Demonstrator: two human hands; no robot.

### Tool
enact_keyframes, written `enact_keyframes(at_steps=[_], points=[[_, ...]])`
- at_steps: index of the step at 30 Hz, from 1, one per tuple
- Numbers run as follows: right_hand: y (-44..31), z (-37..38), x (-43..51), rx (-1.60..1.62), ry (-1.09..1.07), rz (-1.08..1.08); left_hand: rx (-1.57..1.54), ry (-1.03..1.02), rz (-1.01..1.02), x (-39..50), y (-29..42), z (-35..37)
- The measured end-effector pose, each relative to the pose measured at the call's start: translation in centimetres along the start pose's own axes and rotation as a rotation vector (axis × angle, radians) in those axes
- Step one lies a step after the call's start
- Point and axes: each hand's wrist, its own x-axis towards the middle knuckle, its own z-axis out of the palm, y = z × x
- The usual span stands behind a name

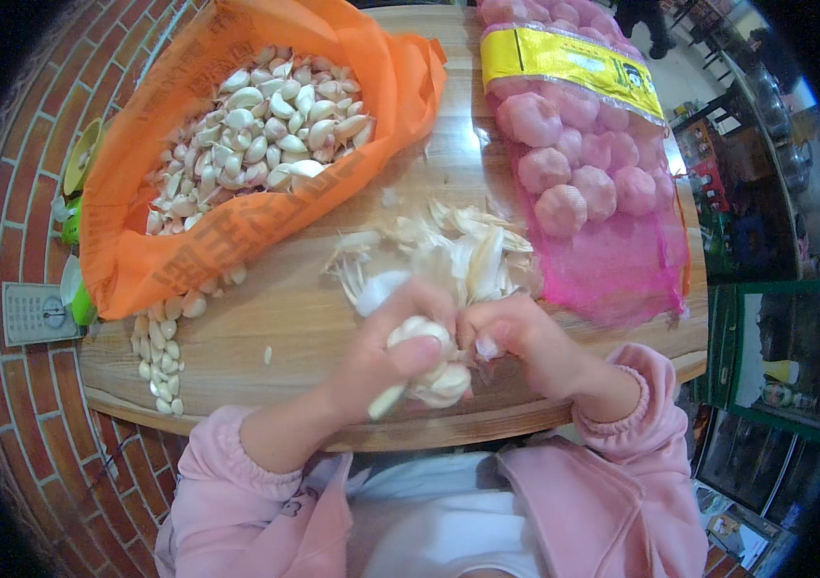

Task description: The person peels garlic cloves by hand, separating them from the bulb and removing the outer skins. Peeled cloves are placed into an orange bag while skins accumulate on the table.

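A white garlic bulb [442, 384] rests in my left hand [381, 354], with the thumb laid across it and its pale stalk pointing down towards me. Right beside it, my right hand [525, 339] has its fingers curled and pinches a bit of garlic skin [486, 347] at the bulb's edge. Just beyond both hands lies a heap of dry garlic skins and stalks [479, 253]. The far side of the bulb is hidden by my fingers.
An orange bag [395, 94] of loose garlic cloves [251, 137] stands at the left. Peeled cloves [161, 354] lie by it on the wooden table [294, 289]. A pink net bag [612, 274] of whole bulbs lies at the right. A brick wall [30, 188] borders the left.
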Motion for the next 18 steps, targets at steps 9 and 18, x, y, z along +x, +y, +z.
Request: enact_keyframes(at_steps=[9, 18], points=[[-0.2, -1.0, -0.1, 0.29, 0.015, 0.113, -0.147, -0.013, 0.061, 0.5, 0.1, -0.5], [-0.4, -0.2, -0.1, 0.098, 0.139, 0.001, -0.24, 0.026, 0.046, 0.7, 1.1, 0.0]])
